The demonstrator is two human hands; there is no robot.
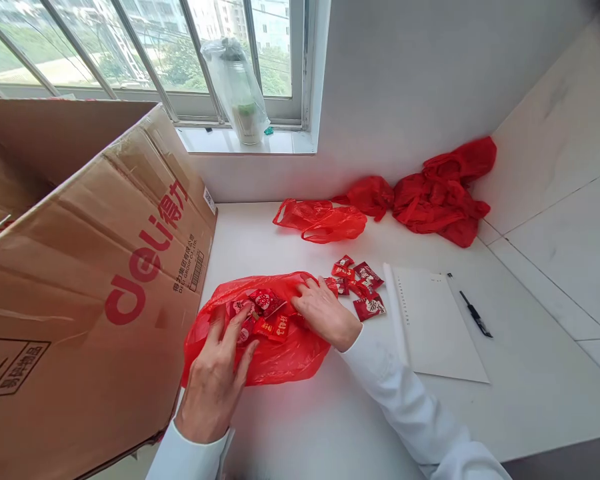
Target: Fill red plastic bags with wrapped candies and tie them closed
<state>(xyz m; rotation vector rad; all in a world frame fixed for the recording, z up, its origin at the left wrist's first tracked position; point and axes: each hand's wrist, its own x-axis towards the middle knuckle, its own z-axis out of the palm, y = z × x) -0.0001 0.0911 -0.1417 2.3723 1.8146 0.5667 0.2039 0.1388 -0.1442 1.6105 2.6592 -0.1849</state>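
Note:
A red plastic bag (pixel 280 357) lies on the white counter with several small red candy packets (pixel 267 313) in and on it. My left hand (pixel 217 377) rests on the bag's near left side, fingers spread flat, fingertips touching the packets. My right hand (pixel 325 313) presses on the bag's right edge, fingers stretched out over the plastic. More loose red packets (pixel 360 287) lie just right of that hand.
A large brown cardboard box (pixel 80 280) stands at the left, against the bag. White paper (pixel 437 323) and a black pen (pixel 476 315) lie to the right. Other red bags (pixel 323 220) (pixel 443 193) sit by the back wall. A bagged jar (pixel 240 93) stands on the windowsill.

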